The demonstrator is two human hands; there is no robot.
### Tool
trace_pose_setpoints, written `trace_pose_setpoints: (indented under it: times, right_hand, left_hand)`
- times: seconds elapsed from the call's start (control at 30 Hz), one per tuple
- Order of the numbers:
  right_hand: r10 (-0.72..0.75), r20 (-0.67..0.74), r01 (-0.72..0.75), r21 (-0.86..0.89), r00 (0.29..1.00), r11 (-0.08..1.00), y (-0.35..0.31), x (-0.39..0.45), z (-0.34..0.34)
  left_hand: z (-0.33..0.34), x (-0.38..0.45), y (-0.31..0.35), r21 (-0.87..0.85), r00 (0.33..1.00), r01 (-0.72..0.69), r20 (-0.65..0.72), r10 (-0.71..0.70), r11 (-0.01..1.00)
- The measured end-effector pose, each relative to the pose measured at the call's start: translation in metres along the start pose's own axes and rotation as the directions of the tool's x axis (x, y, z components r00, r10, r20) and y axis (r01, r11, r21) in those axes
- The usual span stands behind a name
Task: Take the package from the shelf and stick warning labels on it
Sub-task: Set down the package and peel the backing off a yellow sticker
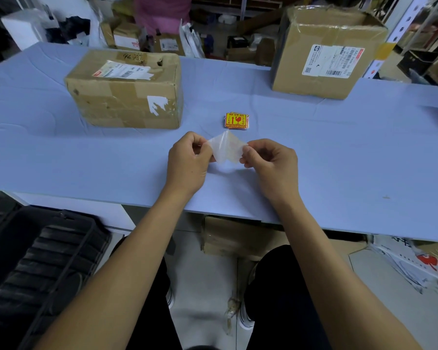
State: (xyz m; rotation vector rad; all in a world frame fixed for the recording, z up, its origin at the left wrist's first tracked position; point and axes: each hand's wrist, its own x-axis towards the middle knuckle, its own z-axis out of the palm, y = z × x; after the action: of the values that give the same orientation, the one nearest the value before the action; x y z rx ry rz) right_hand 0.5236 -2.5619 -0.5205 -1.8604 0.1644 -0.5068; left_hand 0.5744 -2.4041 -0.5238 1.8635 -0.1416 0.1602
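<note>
1. Here the person's left hand and right hand are both pinched shut on one warning label, each hand taking an opposite edge between thumb and fingertips, low over the blue table.
2. The label shows its pale back to the camera and bends into a peak at the middle, so it looks thin, limp and nearly weightless (whether the backing has started to part from the sticker cannot be told).
3. Likely it will curl and cling to skin once the adhesive is bare; holding it by the very edges or corners, as both hands do now, should keep the sticky face free.
4. A small stack of labels, yellow and red with a broken-glass mark, lies on the table just beyond the hands.
5. The package, a worn cardboard box with tape and a torn white patch on its near side, sits on the table to the left, near the hands but apart from them.
6. It looks stiff yet dented; its flatter near face or top would probably take a label best.
7. A second, taller box stands farther off to the right.
</note>
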Motion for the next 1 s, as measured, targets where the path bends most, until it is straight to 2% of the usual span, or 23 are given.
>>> trace_pose_setpoints:
  times: [0.37,0.5,0.57,0.73,0.83,0.9,1.0]
  right_hand:
    - [0.059,-0.271,-0.039,0.078,0.961,0.996,-0.005,-0.003,-0.007]
    - [0.055,-0.26,-0.033,0.089,0.964,0.996,-0.006,-0.004,-0.006]
    - [0.043,-0.213,-0.027,0.079,0.976,0.996,-0.006,-0.004,-0.005]
    - [0.033,-0.135,-0.025,0.062,0.99,0.998,-0.005,-0.005,-0.002]
    - [0.008,-0.089,-0.006,0.029,0.996,1.0,-0.004,-0.006,-0.001]
    - [-0.011,-0.051,0.01,-0.011,0.999,1.0,-0.004,-0.006,-0.001]
    - [-0.033,-0.025,0.032,-0.042,0.999,0.999,-0.003,-0.006,-0.001]
  left_hand:
    - [0.001,-0.003,0.005,0.075,0.998,0.048,-0.053,-0.044,0.996]
    - [0.003,-0.005,0.005,0.211,0.999,-0.035,0.026,0.03,0.977]
    - [0.002,-0.005,0.006,0.216,0.996,-0.067,0.075,0.052,0.974]
    - [-0.002,-0.006,0.003,0.101,0.979,-0.07,0.2,0.048,0.992]
    - [-0.008,-0.003,0.002,-0.114,0.963,0.026,0.269,0.006,0.993]
    - [-0.014,0.0,0.001,-0.26,0.945,0.108,0.328,-0.018,0.96]
    - [-0.02,0.0,0.001,-0.323,0.914,0.15,0.407,-0.006,0.934]
